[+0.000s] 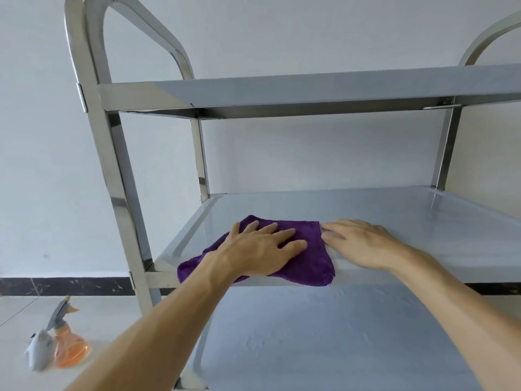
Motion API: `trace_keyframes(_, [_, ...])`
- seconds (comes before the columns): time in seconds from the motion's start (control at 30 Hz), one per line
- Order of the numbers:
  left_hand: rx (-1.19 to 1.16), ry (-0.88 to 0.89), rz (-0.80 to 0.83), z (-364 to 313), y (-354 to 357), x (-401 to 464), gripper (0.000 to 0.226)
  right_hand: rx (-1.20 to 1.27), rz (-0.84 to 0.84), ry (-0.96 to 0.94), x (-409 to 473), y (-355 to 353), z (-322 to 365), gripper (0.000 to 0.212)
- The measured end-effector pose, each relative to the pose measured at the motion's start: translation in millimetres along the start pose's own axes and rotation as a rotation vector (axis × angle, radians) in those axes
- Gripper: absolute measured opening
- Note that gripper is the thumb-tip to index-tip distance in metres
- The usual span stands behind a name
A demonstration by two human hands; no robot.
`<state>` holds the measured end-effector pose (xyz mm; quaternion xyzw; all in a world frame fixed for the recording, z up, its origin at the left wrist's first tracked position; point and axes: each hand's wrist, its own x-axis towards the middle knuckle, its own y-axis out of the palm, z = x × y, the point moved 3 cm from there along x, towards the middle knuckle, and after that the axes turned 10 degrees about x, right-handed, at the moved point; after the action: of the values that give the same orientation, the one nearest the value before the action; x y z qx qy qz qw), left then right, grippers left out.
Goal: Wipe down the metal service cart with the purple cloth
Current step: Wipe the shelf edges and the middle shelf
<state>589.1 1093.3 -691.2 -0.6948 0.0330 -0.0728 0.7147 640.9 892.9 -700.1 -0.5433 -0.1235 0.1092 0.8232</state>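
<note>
A crumpled purple terry cloth (304,249) lies on the middle shelf (423,221) of a three-tier stainless-steel service cart (112,153), at the centre of the frame, its near corner drooping over the shelf's front edge. The left hand (256,249) presses flat on the cloth, fingers straight and spread. The right hand (363,242) rests flat on the bare shelf just right of it, fingertips touching the cloth's right edge. At lower left, an orange spray bottle with a grey trigger (66,345) sits on the tiled floor.
</note>
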Motion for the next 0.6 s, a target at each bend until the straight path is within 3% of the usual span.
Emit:
trace_keyframes(0.33, [0.125,0.042,0.203,53,6,-53,0.095,-0.026,0.115,-0.017,-30,13,3,0.067])
trace_keyframes(0.43, [0.262,-0.048,0.197,84,6,-46,0.091,-0.052,0.119,-0.02,-37,16,7,0.062])
trace_keyframes(0.6, [0.126,-0.319,0.201,89,3,-6,0.067,-0.035,0.139,-0.009,-38,21,18,0.061])
